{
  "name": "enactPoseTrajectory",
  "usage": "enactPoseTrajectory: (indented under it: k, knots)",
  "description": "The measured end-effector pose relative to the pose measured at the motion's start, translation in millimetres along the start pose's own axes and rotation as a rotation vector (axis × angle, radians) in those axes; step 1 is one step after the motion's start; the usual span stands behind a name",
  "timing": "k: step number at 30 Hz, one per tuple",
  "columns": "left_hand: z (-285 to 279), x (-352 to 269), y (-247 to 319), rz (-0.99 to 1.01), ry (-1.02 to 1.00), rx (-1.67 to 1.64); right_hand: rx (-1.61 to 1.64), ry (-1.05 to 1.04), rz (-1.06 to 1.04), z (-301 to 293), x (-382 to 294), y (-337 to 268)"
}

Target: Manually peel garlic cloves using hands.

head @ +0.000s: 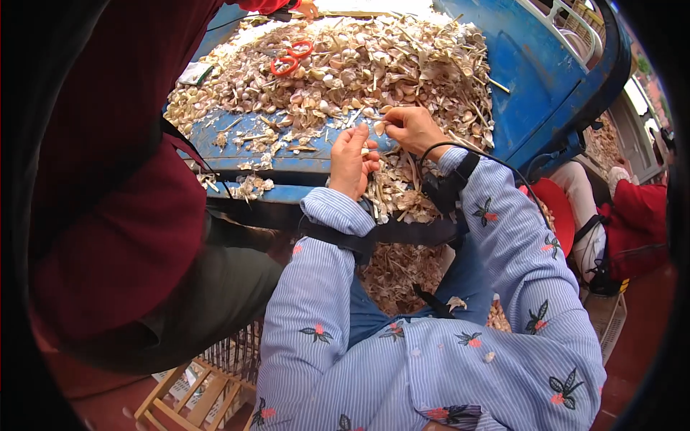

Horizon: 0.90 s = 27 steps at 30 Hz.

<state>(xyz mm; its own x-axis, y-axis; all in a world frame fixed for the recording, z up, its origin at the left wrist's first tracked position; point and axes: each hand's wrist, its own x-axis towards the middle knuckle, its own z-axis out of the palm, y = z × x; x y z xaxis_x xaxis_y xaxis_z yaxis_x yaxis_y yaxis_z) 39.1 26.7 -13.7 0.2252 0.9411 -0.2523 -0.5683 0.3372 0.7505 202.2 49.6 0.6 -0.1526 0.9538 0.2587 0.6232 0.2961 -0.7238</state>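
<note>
My left hand (353, 164) is raised over the near edge of the blue truck bed (307, 160), its fingers curled around a pale garlic clove (365, 152). Close beside it on the right, my right hand (416, 129) has thumb and forefinger pinched on a small piece of garlic (379, 128). Whether that piece is a whole clove or partly skin is hard to tell. Both hands are in front of a large heap of garlic cloves, dry skins and stalks (388, 59). Red-handled scissors (284, 65) lie on the heap, their blades mostly hidden.
A person in a dark red top (118, 215) is close on my left. Another person's hand (308, 9) shows at the far side. Loose skins (404, 269) fill the space between my knees. A wooden rack (199, 396) stands low left; a red bowl (560, 210) lies right.
</note>
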Motion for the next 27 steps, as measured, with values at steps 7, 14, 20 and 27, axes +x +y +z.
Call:
enactPoseTrajectory:
  k: [7, 14, 20, 27]
  knots:
    - [10, -14, -9, 0.032, -0.208, 0.157, 0.193, -0.016, -0.043, -10, -50, -22]
    - [1, -31, 16, -0.156, -0.396, 0.372, 0.138, -0.046, -0.294, -19, -67, -28]
    - [1, -36, 19, -0.193, -0.460, 0.468, 0.027, -0.066, -0.470, -25, -69, -40]
    - [-2, -22, 12, -0.152, -0.381, 0.078, 0.029, 0.086, -0.209, -28, -18, 7]
